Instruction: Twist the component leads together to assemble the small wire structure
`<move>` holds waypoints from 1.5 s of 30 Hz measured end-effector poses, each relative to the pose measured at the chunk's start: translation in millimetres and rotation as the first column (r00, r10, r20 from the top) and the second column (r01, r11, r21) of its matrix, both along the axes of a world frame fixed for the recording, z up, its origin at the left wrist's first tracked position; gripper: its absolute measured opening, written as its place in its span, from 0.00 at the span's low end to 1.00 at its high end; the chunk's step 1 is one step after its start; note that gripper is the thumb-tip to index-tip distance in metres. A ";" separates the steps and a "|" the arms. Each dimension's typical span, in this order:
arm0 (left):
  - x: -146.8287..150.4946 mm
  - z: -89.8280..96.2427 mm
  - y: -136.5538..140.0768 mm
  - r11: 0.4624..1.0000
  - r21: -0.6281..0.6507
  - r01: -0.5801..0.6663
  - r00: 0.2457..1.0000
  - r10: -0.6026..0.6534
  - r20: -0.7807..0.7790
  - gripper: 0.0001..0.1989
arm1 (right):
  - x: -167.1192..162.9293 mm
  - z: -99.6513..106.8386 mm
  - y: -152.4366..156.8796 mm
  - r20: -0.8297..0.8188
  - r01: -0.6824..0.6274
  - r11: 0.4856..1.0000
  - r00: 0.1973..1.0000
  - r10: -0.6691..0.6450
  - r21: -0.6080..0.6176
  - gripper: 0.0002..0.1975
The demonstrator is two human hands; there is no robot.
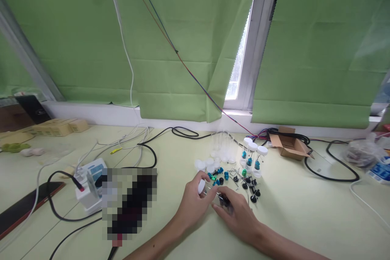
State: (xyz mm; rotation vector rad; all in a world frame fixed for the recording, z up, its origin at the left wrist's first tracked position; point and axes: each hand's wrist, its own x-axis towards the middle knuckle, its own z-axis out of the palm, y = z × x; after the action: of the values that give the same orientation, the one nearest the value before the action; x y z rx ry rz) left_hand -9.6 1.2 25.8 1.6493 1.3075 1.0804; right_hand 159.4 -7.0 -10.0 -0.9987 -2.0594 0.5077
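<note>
My left hand (191, 201) is closed around a white round cap (201, 187), gripped between thumb and fingers. A thin metal rod (217, 193) runs between my two hands. My right hand (239, 211) is closed on a small black part (224, 200) at the rod's other end, largely covered by the fingers. Just beyond my hands lie loose blue pieces (226, 175), a green piece (244, 172), bent metal pins (234, 171) and several black pieces (253, 198). White caps (210, 166) sit behind my left hand.
Clear tubes with white caps (262, 150) and blue pieces inside stand at the right. Clear tubes (224, 146) stand behind the caps. An open cardboard box (289, 145), a power strip (88, 193) and black cables (155, 156) lie around. Green blinds (183, 81) hang behind.
</note>
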 end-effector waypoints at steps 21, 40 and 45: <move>-2.3 -5.6 1.9 0.996 0.006 0.091 0.981 -0.091 0.171 0.14 | 0.1 2.6 0.5 0.003 -0.059 0.996 0.998 0.060 -0.066 0.08; -4.9 -14.1 -9.6 0.955 0.246 0.169 0.980 -0.189 0.062 0.22 | 1.3 54.3 -6.1 0.052 -0.121 0.992 0.991 0.122 -0.035 0.10; -8.8 -22.6 -8.1 0.892 0.419 0.172 0.978 -0.205 0.035 0.21 | 24.8 93.9 2.1 0.059 0.007 0.999 0.998 -0.009 0.046 0.04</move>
State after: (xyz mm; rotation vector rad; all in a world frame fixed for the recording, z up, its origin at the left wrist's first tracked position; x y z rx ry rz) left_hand -18.4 -6.9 3.1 1.9725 0.8805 1.3528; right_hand 184.2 -4.8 83.9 -1.0054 -2.1094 0.4292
